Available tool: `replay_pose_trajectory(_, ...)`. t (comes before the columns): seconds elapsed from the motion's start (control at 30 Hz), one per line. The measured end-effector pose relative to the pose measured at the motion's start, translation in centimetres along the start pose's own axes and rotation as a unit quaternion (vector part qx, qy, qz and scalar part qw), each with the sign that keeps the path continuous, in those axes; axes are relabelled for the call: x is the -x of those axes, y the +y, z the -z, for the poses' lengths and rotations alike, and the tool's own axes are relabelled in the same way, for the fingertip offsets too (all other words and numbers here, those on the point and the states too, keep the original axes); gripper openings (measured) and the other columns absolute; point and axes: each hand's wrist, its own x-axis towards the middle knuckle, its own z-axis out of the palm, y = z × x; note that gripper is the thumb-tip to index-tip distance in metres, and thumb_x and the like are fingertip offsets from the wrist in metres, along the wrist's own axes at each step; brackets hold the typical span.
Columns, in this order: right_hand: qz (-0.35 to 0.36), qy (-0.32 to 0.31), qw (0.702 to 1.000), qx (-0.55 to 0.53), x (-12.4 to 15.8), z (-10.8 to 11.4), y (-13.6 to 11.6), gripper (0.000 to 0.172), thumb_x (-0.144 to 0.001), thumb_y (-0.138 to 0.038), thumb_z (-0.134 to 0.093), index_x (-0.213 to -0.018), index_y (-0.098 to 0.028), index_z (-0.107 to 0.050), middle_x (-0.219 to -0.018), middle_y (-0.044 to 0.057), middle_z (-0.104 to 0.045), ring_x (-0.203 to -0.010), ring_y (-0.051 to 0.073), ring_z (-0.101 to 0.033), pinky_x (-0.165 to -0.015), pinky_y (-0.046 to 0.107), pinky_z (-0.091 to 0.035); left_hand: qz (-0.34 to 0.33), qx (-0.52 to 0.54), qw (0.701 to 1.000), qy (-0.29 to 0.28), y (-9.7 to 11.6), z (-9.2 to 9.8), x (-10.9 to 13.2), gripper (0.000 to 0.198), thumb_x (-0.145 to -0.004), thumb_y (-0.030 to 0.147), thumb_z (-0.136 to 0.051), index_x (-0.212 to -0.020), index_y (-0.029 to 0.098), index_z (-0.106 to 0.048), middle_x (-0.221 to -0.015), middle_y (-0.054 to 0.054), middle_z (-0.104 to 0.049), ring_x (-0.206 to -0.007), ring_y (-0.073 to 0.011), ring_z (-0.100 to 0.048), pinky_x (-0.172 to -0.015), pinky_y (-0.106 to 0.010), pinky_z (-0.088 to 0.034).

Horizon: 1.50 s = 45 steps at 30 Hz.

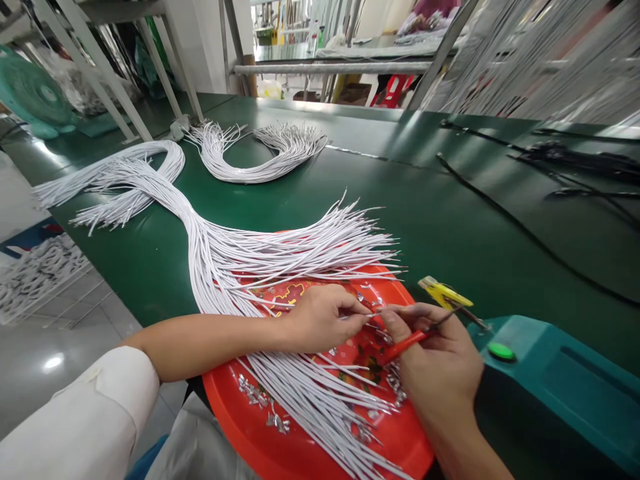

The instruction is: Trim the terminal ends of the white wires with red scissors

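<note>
My left hand (pixel 320 319) is closed in a pinch on the end part of one white wire (pixel 370 315). My right hand (pixel 435 353) is closed round a red-handled tool (pixel 407 347) with a dark metal end; its exact kind is unclear. The right thumb and forefinger meet at the tip of the same wire, just beside the left fingertips. Under both hands lies a red tray (pixel 225 400) with a flower pattern and small silvery scraps (pixel 277 420). A large bundle of white wires (pixel 280 253) fans across the tray, some above and some below my left forearm.
A second wire bundle (pixel 260 175) lies curved farther back on the green table (pixel 280 210). At right stands a teal machine (pixel 565 380) with a green button and a yellow piece (pixel 445 293). Black cables (pixel 520 240) cross the right side. A green fan (pixel 33 93) is at far left.
</note>
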Motion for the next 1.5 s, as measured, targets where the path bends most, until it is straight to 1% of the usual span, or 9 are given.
replay_pose_trajectory(0.13, 0.031, -0.037, 0.999, 0.021, 0.4, -0.2, -0.2, 0.023, -0.065, -0.033, -0.074, -0.076, -0.021, -0.057, -0.073, 0.001, -0.066, -0.069, 0.017, -0.064, -0.066, 0.031, -0.053, 0.043, 0.008, 0.999, 0.016, -0.1, 0.0, -0.2, 0.017, -0.077, 0.021, -0.057, -0.083, 0.015, -0.072, -0.075, -0.004, -0.069, -0.065, -0.0105, -0.056, -0.061, -0.021, -0.042)
replay_pose_trajectory(0.23, 0.028, -0.002, 0.998, 0.05, 0.4, -0.3, -0.4, 0.024, -0.066, -0.035, -0.073, -0.076, -0.02, -0.058, -0.073, 0.002, -0.066, -0.066, 0.017, -0.064, -0.063, 0.031, -0.053, 0.046, 0.026, 0.997, 0.049, 0.0, -0.1, -0.2, 0.016, -0.076, 0.021, -0.058, -0.08, 0.014, -0.071, -0.075, -0.004, -0.068, -0.065, -0.0105, -0.056, -0.062, -0.021, -0.043)
replay_pose_trajectory(0.37, -0.01, 0.063, 0.998, 0.01, 0.2, -0.2, -0.5, 0.027, -0.067, -0.038, -0.073, -0.08, -0.02, -0.057, -0.075, 0.001, -0.066, -0.067, 0.016, -0.064, -0.062, 0.029, -0.051, 0.022, 0.043, 0.996, 0.075, 0.0, 0.0, -0.1, 0.014, -0.076, 0.02, -0.058, -0.078, 0.014, -0.07, -0.075, -0.004, -0.067, -0.066, -0.01, -0.055, -0.064, -0.021, -0.043)
replay_pose_trajectory(0.5, -0.031, 0.041, 0.999, 0.003, 0.2, -0.2, -0.4, 0.03, -0.066, -0.038, -0.074, -0.081, -0.02, -0.057, -0.074, 0.001, -0.066, -0.066, 0.016, -0.064, -0.06, 0.028, -0.051, 0.008, 0.027, 0.996, 0.084, 0.1, 0.0, 0.0, 0.012, -0.076, 0.018, -0.058, -0.077, 0.014, -0.07, -0.074, -0.003, -0.066, -0.067, -0.0103, -0.055, -0.065, -0.022, -0.043)
replay_pose_trajectory(0.7, 0.021, 0.017, 0.999, 0.023, 0.2, -0.2, 0.1, 0.023, -0.068, -0.033, -0.073, -0.08, -0.02, -0.057, -0.075, 0.001, -0.066, -0.068, 0.016, -0.064, -0.065, 0.03, -0.052, 0.0, 0.03, 0.998, 0.051, 0.3, 0.0, 0.1, 0.016, -0.079, 0.021, -0.057, -0.083, 0.015, -0.071, -0.074, -0.004, -0.066, -0.067, -0.0104, -0.055, -0.065, -0.022, -0.043)
replay_pose_trajectory(0.83, 0.015, 0.024, 0.999, -0.018, 0.1, -0.2, -0.1, 0.025, -0.067, -0.032, -0.074, -0.078, -0.02, -0.055, -0.073, 0.001, -0.066, -0.067, 0.016, -0.065, -0.064, 0.03, -0.053, -0.009, 0.058, 0.998, 0.02, 0.0, -0.2, 0.0, 0.017, -0.082, 0.022, -0.056, -0.086, 0.015, -0.07, -0.077, -0.004, -0.068, -0.068, -0.0098, -0.056, -0.065, -0.021, -0.044)
replay_pose_trajectory(1.03, 0.014, 0.042, 0.999, -0.003, 0.2, -0.2, -0.3, 0.028, -0.065, -0.036, -0.074, -0.077, -0.02, -0.055, -0.072, 0.0, -0.065, -0.065, 0.016, -0.064, -0.061, 0.029, -0.052, 0.022, 0.059, 0.998, -0.002, -0.2, -0.2, 0.1, 0.029, -0.079, 0.033, -0.063, -0.101, 0.015, -0.066, -0.081, -0.003, -0.067, -0.063, -0.0086, -0.054, -0.061, -0.021, -0.043)
replay_pose_trajectory(1.23, 0.012, 0.051, 0.998, 0.018, 0.3, -0.3, -0.7, 0.027, -0.065, -0.036, -0.073, -0.077, -0.02, -0.055, -0.069, -0.001, -0.063, -0.062, 0.015, -0.061, -0.059, 0.028, -0.051, -0.022, -0.018, 0.999, 0.031, 0.2, 0.3, 0.0, 0.011, -0.079, 0.023, -0.064, -0.083, 0.015, -0.071, -0.077, -0.003, -0.068, -0.07, -0.0105, -0.057, -0.069, -0.022, -0.044)
replay_pose_trajectory(1.5, -0.001, 0.037, 0.999, 0.002, 0.1, -0.2, -0.7, 0.026, -0.066, -0.035, -0.073, -0.08, -0.02, -0.057, -0.073, 0.001, -0.066, -0.066, 0.017, -0.065, -0.061, 0.029, -0.053, 0.064, 0.119, 0.99, -0.031, 0.1, 0.1, -0.3, 0.016, -0.079, 0.022, -0.062, -0.089, 0.014, -0.071, -0.077, -0.002, -0.07, -0.068, -0.0086, -0.059, -0.065, -0.02, -0.045)
